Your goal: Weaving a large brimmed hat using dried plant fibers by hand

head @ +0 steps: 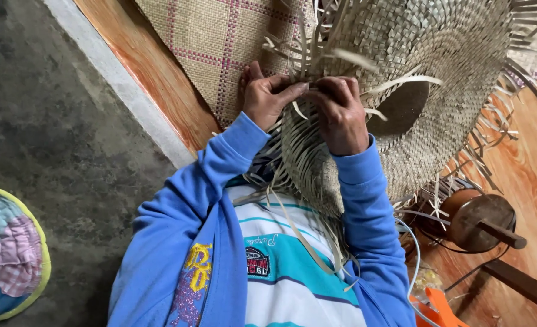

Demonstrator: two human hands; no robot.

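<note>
A grey concrete floor (56,109) meets an orange wooden floor (523,169) along a pale strip. One half-woven straw hat (402,79) lies over the person's lap, on one checked woven mat (214,42). At the hat's near edge, the left hand (267,97) and the right hand (339,112) each pinch loose straw strips. One round wooden block (480,221) sits right of the hat; one patchwork cushion (8,254) lies far left.

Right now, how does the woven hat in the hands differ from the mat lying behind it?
The woven hat is curved and unfinished, with loose strips sticking out along its edge; the mat lies flat and looks tightly finished. The hat is plain straw-coloured; the mat carries pink grid lines. Both hands grip the hat; neither holds the mat. Both are plaited straw-like strips.
</note>
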